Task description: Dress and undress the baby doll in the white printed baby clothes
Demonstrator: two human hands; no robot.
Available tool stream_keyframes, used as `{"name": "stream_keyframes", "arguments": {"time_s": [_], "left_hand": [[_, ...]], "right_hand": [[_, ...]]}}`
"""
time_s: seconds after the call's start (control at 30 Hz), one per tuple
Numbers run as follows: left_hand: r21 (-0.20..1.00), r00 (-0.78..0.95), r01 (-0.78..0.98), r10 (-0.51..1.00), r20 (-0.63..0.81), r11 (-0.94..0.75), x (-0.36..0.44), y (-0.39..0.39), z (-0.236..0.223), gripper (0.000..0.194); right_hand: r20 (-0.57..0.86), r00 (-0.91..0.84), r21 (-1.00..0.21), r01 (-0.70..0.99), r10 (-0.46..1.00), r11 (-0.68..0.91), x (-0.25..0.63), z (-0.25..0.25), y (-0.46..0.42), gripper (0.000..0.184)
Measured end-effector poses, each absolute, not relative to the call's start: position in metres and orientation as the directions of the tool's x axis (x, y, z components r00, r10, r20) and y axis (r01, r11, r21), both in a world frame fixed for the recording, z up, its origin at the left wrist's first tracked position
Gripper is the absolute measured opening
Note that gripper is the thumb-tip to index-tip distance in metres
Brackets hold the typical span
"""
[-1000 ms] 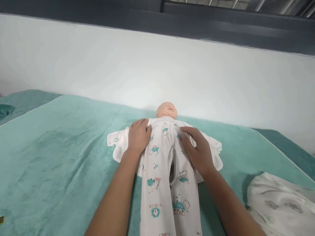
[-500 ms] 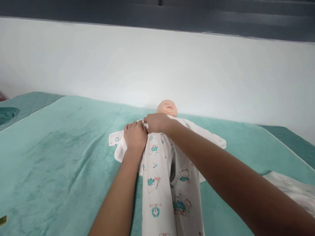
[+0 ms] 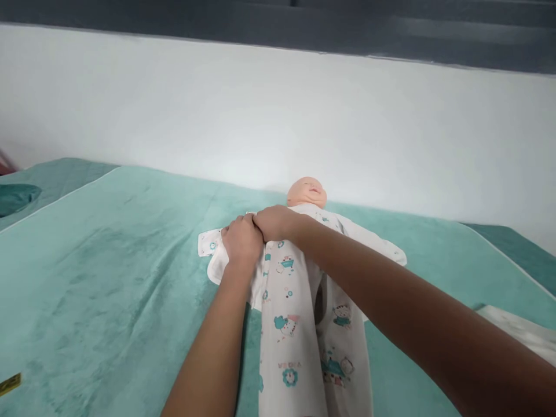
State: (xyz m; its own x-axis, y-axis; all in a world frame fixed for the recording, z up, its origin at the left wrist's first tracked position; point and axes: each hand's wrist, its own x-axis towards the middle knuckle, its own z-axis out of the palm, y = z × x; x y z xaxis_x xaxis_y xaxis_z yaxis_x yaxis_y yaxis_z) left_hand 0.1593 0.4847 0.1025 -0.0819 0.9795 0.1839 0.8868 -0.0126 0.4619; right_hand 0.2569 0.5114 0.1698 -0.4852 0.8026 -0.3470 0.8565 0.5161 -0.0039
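A baby doll [image 3: 306,192] lies on its back, head away from me, in a white printed top [image 3: 365,234] with the sleeves spread. White baby trousers [image 3: 291,330] with teal and pink animal prints stretch from its waist toward me. My left hand [image 3: 244,237] is closed at the left side of the doll's waist, by the left sleeve [image 3: 209,243]. Touching it, my right hand [image 3: 274,223] is curled over the doll's belly. Both hands grip cloth there, though their fingertips are mostly hidden; it looks like the trousers' waist edge.
A green sheet [image 3: 108,260] covers the surface, with a white wall [image 3: 217,116] behind it. Another piece of white clothing [image 3: 516,327] lies at the right, partly behind my forearm. A small yellow-and-black tag [image 3: 10,383] is at the left edge.
My hands have drawn closer together, and the bit of white cloth seen between them is now covered. The whole view has shifted slightly, with the doll farther right.
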Motion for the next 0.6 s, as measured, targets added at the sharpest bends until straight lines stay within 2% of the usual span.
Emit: {"name": "stream_keyframes", "arguments": {"time_s": [0.07, 0.2, 0.27, 0.37, 0.47, 0.6], "left_hand": [[0.489, -0.091, 0.872, 0.978, 0.185, -0.011, 0.159, 0.486, 0.102, 0.036], [0.614, -0.137, 0.789, 0.963, 0.232, -0.036, 0.157, 0.487, 0.102, 0.038], [0.662, -0.165, 0.748, 0.956, 0.242, -0.039, 0.156, 0.487, 0.101, 0.039], [0.706, -0.176, 0.708, 0.962, 0.209, -0.024, 0.155, 0.488, 0.099, 0.037], [0.705, -0.157, 0.709, 0.973, 0.171, -0.009, 0.154, 0.489, 0.097, 0.034], [0.634, -0.112, 0.774, 0.985, 0.128, 0.006, 0.154, 0.489, 0.096, 0.036]], "right_hand": [[-0.334, -0.485, -0.017, 0.861, 0.808, 0.509, 0.258, 0.168, 0.511, 0.018], [-0.295, -0.487, -0.024, 0.864, 0.822, 0.503, 0.269, 0.181, 0.506, 0.037], [-0.287, -0.476, 0.034, 0.862, 0.831, 0.506, 0.275, 0.191, 0.503, 0.038], [-0.261, -0.432, 0.115, 0.874, 0.863, 0.472, 0.285, 0.204, 0.499, 0.028], [-0.254, -0.356, 0.126, 0.909, 0.899, 0.396, 0.298, 0.217, 0.498, 0.023], [-0.229, -0.312, 0.09, 0.936, 0.922, 0.339, 0.313, 0.226, 0.498, 0.027]]}}
